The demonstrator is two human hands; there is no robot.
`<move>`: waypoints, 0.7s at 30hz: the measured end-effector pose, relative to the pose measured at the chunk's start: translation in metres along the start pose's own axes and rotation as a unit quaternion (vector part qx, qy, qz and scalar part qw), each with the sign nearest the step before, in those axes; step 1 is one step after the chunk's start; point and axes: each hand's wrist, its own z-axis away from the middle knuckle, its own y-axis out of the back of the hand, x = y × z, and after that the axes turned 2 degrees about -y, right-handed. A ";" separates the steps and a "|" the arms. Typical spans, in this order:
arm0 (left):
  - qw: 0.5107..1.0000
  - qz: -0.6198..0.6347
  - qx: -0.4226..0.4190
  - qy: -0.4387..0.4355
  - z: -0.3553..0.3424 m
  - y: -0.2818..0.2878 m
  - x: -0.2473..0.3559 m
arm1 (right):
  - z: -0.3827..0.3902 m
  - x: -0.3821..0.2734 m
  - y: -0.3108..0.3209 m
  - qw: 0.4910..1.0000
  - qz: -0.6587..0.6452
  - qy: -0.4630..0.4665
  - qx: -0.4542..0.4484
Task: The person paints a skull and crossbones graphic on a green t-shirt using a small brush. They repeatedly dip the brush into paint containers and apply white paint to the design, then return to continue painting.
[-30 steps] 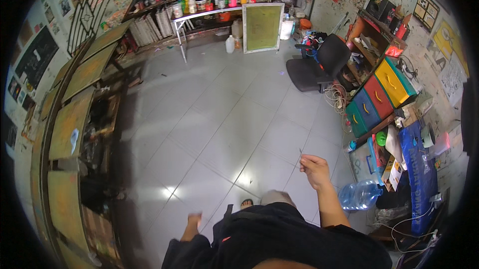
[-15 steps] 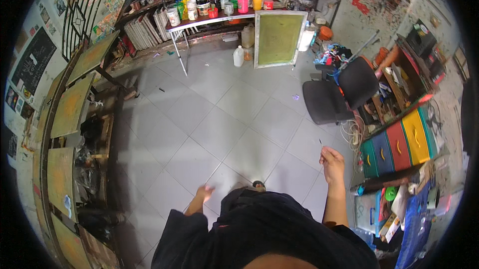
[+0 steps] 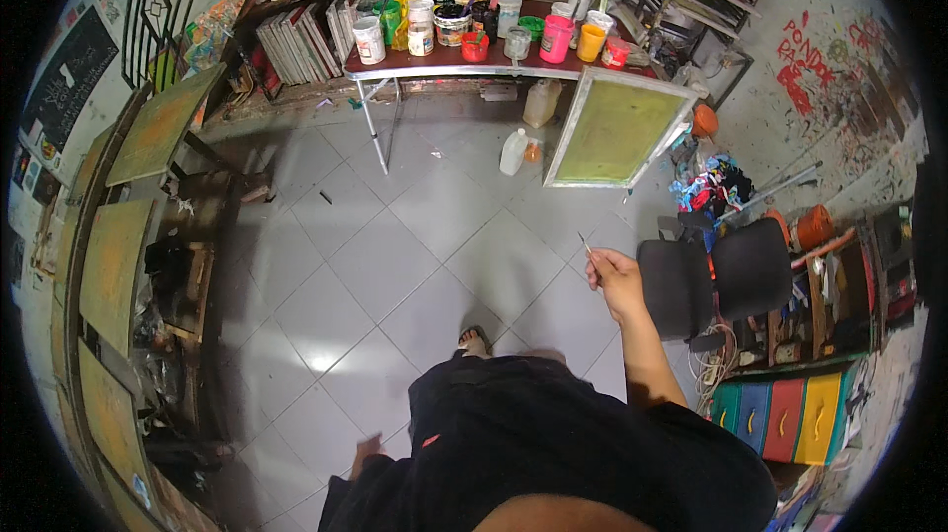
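Raised in front of me, my right hand has its fingers pinched on a thin, pointed stick-like tool. Only the tool's slim tip shows beyond the fingertips, so its exact kind is unclear. My left hand hangs low beside my body, small and partly covered by the dark sleeve; its fingers are not distinct. A table ahead of me carries many paint pots, among them a pink tub, an orange cup and a white jar. Against its right end leans a framed screen with yellow-green mesh.
A black office chair stands close to the right of my right hand. Beyond it are coloured drawers and loose cables. Plastic jugs stand under the table. A rack with stained boards runs along the left.
I have stepped forward, and the table, pots and screen are nearer. My right hand has moved further ahead with the thin tool. My left hand has dropped lower beside me.
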 end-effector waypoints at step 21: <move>0.830 0.452 0.096 -0.313 0.013 0.311 0.715 | -0.728 -0.289 -0.221 0.803 0.398 0.400 -0.192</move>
